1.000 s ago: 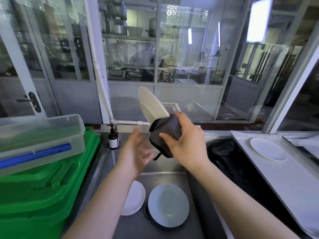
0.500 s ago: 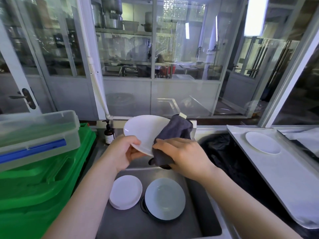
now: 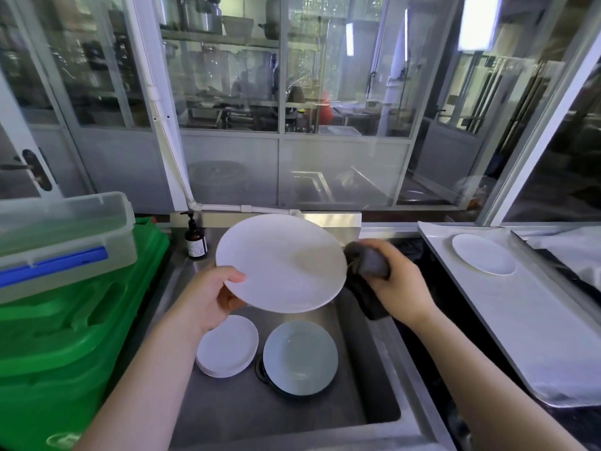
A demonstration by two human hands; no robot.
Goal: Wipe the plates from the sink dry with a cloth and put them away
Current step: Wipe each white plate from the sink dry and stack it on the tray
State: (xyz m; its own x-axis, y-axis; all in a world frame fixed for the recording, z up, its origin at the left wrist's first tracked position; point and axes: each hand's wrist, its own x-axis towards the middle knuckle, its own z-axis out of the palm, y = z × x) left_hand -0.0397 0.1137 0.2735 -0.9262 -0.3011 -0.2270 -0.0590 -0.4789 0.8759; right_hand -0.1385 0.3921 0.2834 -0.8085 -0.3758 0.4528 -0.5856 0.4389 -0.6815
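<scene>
1. Plate (image 3: 281, 262), large, round and white, is held in the air over the far part of the steel sink (image 3: 374, 415), tilted so its broad face shows.
2. Its near-left rim is pinched by the left hand (image 3: 210, 298), thumb on the upper face and the other fingers curled underneath.
3. At the plate's right edge the right hand (image 3: 395, 283) is clenched around a bunched dark grey cloth (image 3: 367, 278); the cloth sits just beside the rim, and whether it touches cannot be told.
4. Down in the sink basin, near the person, lies a small stack of white plates (image 3: 227, 346) on the left.
5. Just beside it on the right, a pale blue-grey plate (image 3: 300, 357) rests on a dark round dish (image 3: 260, 372), of which only the edge shows.
6. One more white plate (image 3: 483, 254) lies flat at the far end of a white tray (image 3: 533, 323) on the right.
7. A brown pump bottle (image 3: 195, 239) stands at the far-left corner of the sink.
8. On the left, a clear lidded container (image 3: 61, 242) with a blue strip sits on top of a green plastic bin (image 3: 71, 346).
</scene>
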